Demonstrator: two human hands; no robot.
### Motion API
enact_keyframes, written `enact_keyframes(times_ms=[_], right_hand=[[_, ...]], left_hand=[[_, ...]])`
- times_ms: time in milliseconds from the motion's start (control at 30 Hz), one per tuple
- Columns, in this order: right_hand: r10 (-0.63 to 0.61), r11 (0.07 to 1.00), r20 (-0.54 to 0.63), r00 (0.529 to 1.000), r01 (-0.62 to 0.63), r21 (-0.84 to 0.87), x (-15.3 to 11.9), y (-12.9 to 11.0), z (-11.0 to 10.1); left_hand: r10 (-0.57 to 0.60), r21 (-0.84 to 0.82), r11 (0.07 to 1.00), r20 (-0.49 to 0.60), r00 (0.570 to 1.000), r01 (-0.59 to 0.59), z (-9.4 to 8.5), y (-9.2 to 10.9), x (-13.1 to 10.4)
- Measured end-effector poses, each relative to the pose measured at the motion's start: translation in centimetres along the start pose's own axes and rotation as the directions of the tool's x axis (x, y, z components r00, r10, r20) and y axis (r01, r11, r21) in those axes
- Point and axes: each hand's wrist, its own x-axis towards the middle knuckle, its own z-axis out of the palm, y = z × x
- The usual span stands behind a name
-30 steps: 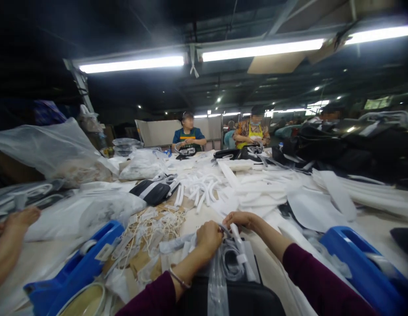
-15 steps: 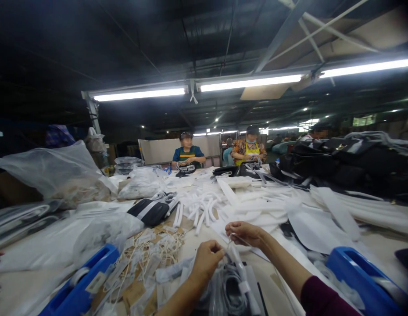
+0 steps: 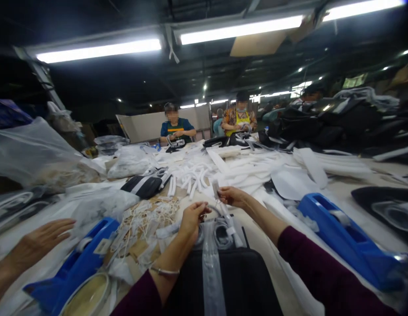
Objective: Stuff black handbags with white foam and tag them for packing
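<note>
Pinching a small, translucent plastic packet (image 3: 216, 188), roughly upright, in right hand (image 3: 233, 196); pressing together left hand's (image 3: 191, 217) fingertips, cannot tell around what, just beyond black, rectangular bag (image 3: 248, 278), left nearer.

1. Table (image 3: 337, 186): pale surface, mostly covered, bare in patches.
2. Black bag (image 3: 240, 276): near side, centre; a clear strip (image 3: 212, 263) runs down its face.
3. Strung tags (image 3: 151, 219): tangled heap over brown card, left of the black bag.
4. Left blue tape dispenser (image 3: 66, 272): beside the tags; a round yellowish item (image 3: 87, 296) lies just nearer.
5. Right blue tape dispenser (image 3: 342, 239): set slantwise, near right.
6. White tubes (image 3: 192, 173): loose pile, mid-table.
7. Small black bag (image 3: 149, 186): pale band across it, left of the tubes.
8. White sheets (image 3: 296, 182): overlapping, right of the tubes.
9. Dark heap (image 3: 322, 123): far right, individual pieces indistinct.
</note>
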Motion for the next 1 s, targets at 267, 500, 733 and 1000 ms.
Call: enact_keyframes(times_ms=[267, 500, 733, 1000], right_hand=[[-0.026, 0.939, 0.038, 0.999, 0.037, -0.342, 0.3, -1.1, 1.3], [-0.057, 0.844, 0.062, 0.996, 0.081, -0.531, 0.8, -2.0, 2.7], [-0.078, 0.822, 0.131, 0.988, 0.138, -0.552, 0.3, -2.3, 4.0], [-0.087, 0.889, 0.175, 0.981, 0.155, -0.431, -1.2, -1.6, 3.7]], left_hand=[[-0.11, -0.163, 0.982, -0.081, 0.991, 0.096, -0.6, 1.8, -0.4], [-0.085, -0.124, 0.99, -0.101, 0.991, 0.072, -0.9, 2.4, -0.4], [0.347, 0.51, 0.796, 0.056, 0.936, -0.326, 0.4, 3.9, -1.6], [0.323, 0.943, -0.051, 0.327, 0.888, -0.329, -0.5, 5.7, -1.1]])
